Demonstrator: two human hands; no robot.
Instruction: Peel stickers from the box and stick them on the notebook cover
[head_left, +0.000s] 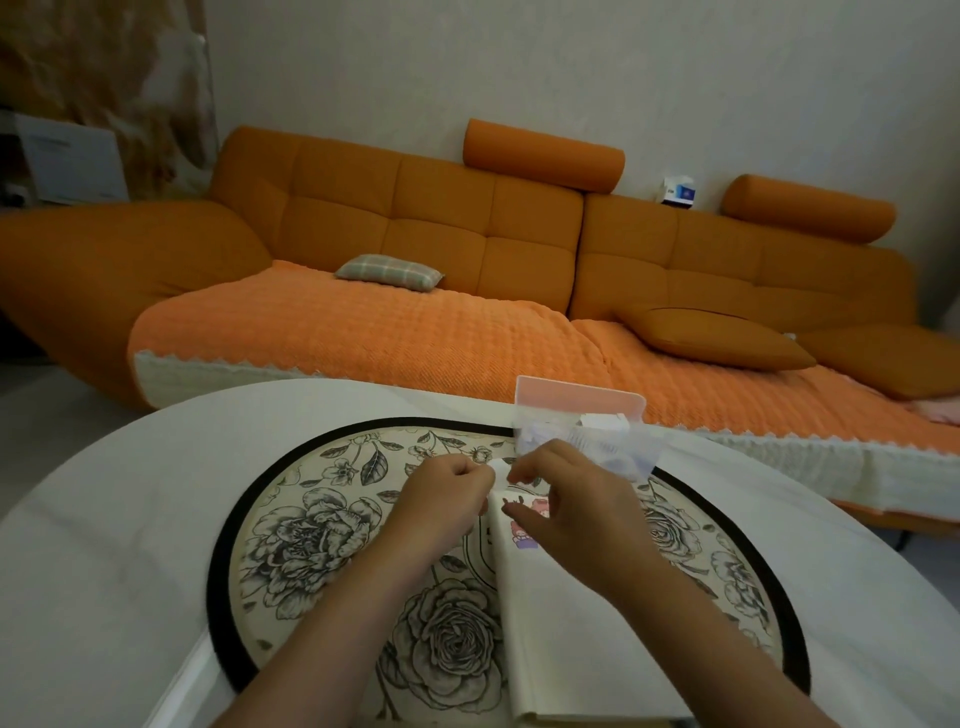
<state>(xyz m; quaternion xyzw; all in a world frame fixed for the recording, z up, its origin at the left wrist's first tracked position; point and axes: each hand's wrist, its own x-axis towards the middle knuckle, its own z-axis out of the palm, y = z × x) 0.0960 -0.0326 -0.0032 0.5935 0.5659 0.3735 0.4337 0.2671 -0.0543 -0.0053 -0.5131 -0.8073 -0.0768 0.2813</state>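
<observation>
On a round white surface (104, 519) sits a circular mat (311, 519) printed with grey roses and edged in black, and the notebook (561, 613) lies on that mat, its pale cover running from the near edge up toward the middle. Cartoon stickers (524, 525) in pink and purple already show on the far end of the cover. Both hands meet just above that far end of the notebook. The left hand (441, 499) is curled nearly into a fist, thumb and forefinger pinched on a small white sticker sheet (500, 470). The right hand (566, 499) is bent over the same sheet, thumb and forefinger tips closed on its edge, the other fingers loosely spread and hanging over the cover. Whether a sticker has come free of the sheet is too small to tell. Just beyond the notebook, to the right of the hands, stands the box (587, 431): clear plastic with a pink lid raised at the back, holding pale paper pieces. Behind the surface, well beyond the notebook, an orange sofa (467, 234) fills the room's width, with a checked pillow (389, 271) on its seat, an orange cushion (717, 338) further right, and a blue and white carton (679, 192) on its backrest.
</observation>
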